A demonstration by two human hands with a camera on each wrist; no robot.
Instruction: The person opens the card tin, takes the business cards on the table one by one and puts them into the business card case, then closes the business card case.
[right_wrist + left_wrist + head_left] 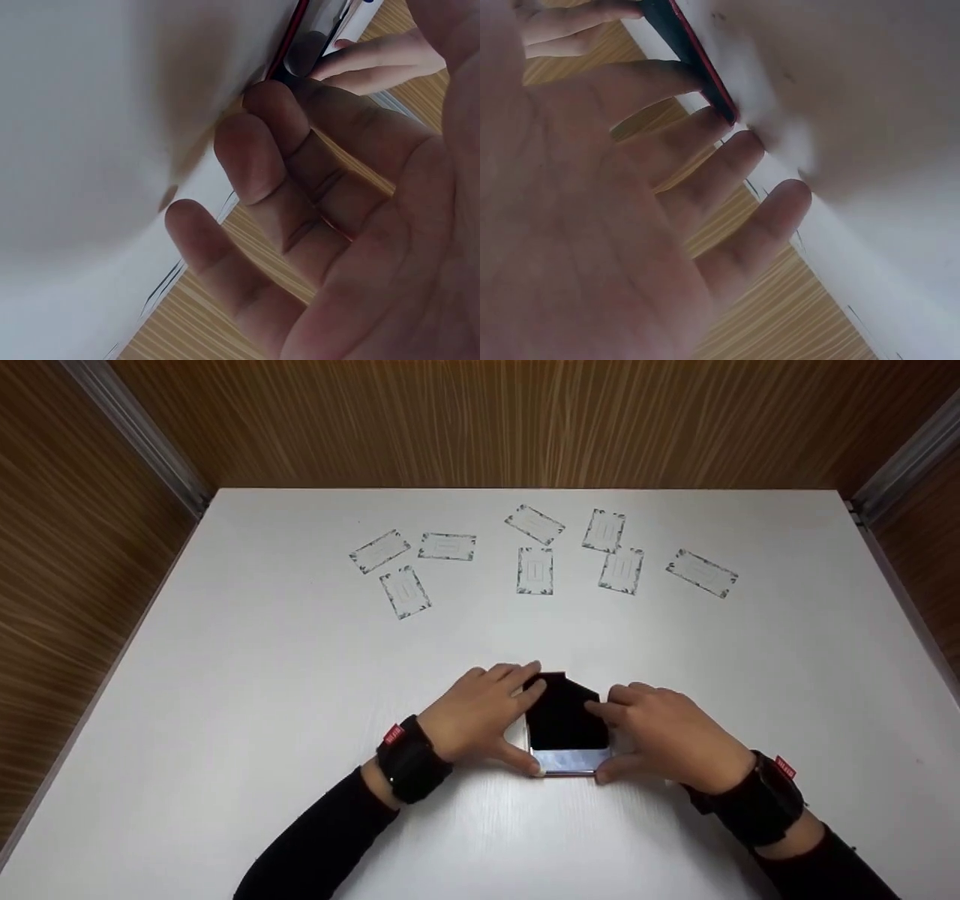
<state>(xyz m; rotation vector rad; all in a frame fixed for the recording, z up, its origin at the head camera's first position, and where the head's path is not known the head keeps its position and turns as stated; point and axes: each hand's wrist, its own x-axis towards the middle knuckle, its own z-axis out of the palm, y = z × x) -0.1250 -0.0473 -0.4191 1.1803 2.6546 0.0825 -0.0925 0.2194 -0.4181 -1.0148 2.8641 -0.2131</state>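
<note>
A flat black case (566, 716), shaped like a card case, lies on the white table with a shiny silver strip along its near edge. Its black top has a slanted upper right side. My left hand (484, 709) holds its left side, thumb at the near corner and index finger over the black face. On the opposite side, my right hand (671, 735) grips it with thumb at the near right corner and index finger at the right edge. A red edge shows on the case (690, 56) in the left wrist view. The other fingers of both hands rest near the tabletop.
Several white cards with leafy borders lie scattered across the far part of the table (262, 660), among them an upright one (535, 571) near the middle and a tilted one (702, 574) at the right. Wood-grain panels (525, 424) stand behind and beside the table.
</note>
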